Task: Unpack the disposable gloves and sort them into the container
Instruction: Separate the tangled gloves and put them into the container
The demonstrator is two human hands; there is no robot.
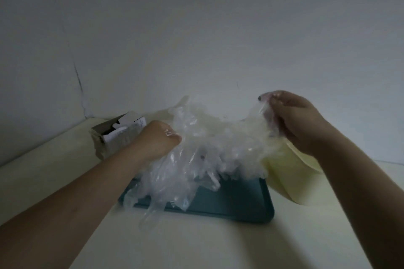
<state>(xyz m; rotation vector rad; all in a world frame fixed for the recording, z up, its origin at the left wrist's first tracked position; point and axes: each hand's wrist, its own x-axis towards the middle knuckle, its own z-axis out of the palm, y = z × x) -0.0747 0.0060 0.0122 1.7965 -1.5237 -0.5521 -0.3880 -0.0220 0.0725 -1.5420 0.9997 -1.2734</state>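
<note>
A big crumpled bunch of clear disposable gloves hangs between both hands above a teal tray. My left hand grips the bunch at its left side. My right hand pinches the right end of the bunch and holds it higher. Several loose glove ends trail down over the tray's left edge. A pale yellow container stands tilted under my right wrist, partly hidden by the gloves and my arm.
An open grey cardboard box with white paper inside sits at the back left of the cream table. A white wall runs right behind the table.
</note>
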